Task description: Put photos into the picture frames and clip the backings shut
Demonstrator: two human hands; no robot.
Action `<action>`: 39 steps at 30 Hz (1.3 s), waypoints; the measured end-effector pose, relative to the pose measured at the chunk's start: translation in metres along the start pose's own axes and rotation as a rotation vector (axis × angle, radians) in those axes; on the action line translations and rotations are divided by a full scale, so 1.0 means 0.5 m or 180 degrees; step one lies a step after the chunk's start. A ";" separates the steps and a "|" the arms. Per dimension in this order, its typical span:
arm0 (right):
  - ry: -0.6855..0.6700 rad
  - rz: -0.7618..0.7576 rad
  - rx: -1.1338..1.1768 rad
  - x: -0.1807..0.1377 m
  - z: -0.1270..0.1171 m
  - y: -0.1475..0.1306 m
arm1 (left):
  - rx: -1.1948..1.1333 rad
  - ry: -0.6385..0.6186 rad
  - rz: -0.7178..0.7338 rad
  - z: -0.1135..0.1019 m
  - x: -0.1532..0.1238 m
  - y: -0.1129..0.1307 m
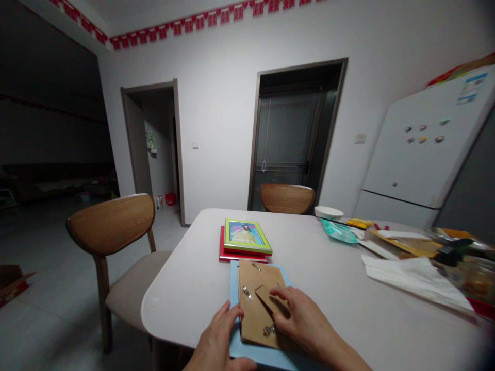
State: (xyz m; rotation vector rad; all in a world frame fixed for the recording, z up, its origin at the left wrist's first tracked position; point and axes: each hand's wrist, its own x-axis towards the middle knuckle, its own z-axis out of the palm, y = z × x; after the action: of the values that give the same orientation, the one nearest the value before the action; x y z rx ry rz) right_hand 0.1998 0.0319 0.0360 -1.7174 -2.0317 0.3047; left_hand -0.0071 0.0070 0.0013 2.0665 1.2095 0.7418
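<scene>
A light blue picture frame [234,288] lies face down near the table's front edge, its brown backing board [255,309] with metal clips facing up. My left hand [218,335] rests on the frame's left edge, fingers curled against the board's side. My right hand [305,324] lies on the board, fingertips pressing on its fold-out stand flap [266,299]. Just beyond lies a green-framed picture [247,235] stacked on a red frame [232,255].
The white table [309,257] holds a white bowl [328,212], a teal packet [339,231], white paper [413,278] and clutter at the right. A wooden chair [112,226] stands at the left, another chair [286,198] at the far side. A white fridge [421,149] is at the right.
</scene>
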 end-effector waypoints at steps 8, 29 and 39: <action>0.0193 -0.0582 0.0342 -0.003 0.000 -0.083 | -0.2757 0.0796 -0.0247 -0.032 0.032 0.023; 0.0010 0.0610 -0.0637 0.010 0.025 0.101 | -0.1434 0.0842 -0.1033 -0.161 0.001 -0.112; 0.0009 0.1080 0.1040 0.003 -0.023 0.091 | 0.0919 0.1430 -0.0672 -0.124 0.012 -0.073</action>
State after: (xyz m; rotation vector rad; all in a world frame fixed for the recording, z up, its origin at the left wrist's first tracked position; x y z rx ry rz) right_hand 0.2448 0.0409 0.0259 -1.8357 -1.5737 0.7011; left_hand -0.0695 0.0408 0.0153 2.0083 1.8468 1.0118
